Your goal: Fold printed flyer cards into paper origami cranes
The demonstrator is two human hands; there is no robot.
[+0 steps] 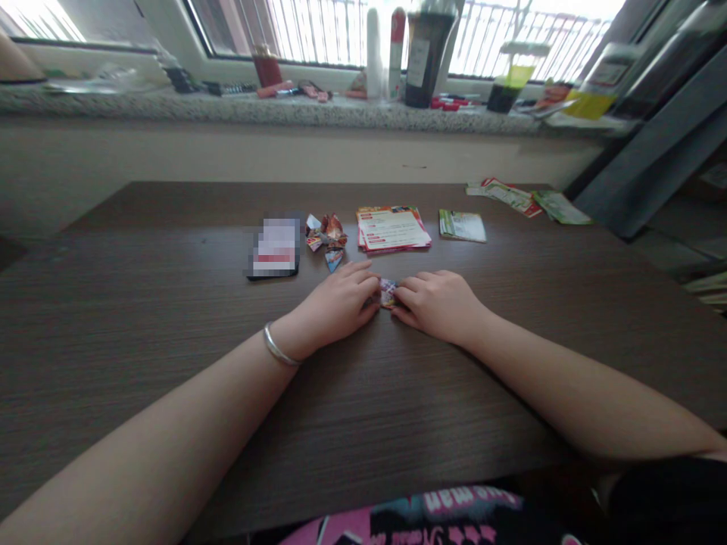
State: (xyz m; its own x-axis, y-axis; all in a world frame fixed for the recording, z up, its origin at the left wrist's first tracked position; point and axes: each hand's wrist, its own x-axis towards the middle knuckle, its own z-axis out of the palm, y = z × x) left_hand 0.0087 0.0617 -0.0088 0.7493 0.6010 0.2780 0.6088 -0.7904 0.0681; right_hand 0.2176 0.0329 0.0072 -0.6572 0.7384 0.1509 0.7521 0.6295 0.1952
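Both hands meet over a small piece of colourful printed paper [388, 293] on the brown table [341, 424]. My left hand [346, 299], with a silver bangle on its wrist, grips the paper's left side between thumb and fingers. From the other side, my right hand [437, 303] pinches its right edge. The fingers cover much of the paper, so its full shape is hidden. Just beyond the left hand lie several folded paper pieces [328, 233] in orange, white and blue. A stack of printed sheets [393, 228] with red edges lies behind the held paper.
A phone-like item [275, 248], blurred by pixelation, lies at the left. Small green-and-white cards [462, 225] lie right of the stack, with paper strips [508, 197] near the far right edge. Bottles, a dark cup [427, 57] and clutter line the granite windowsill [341, 113].
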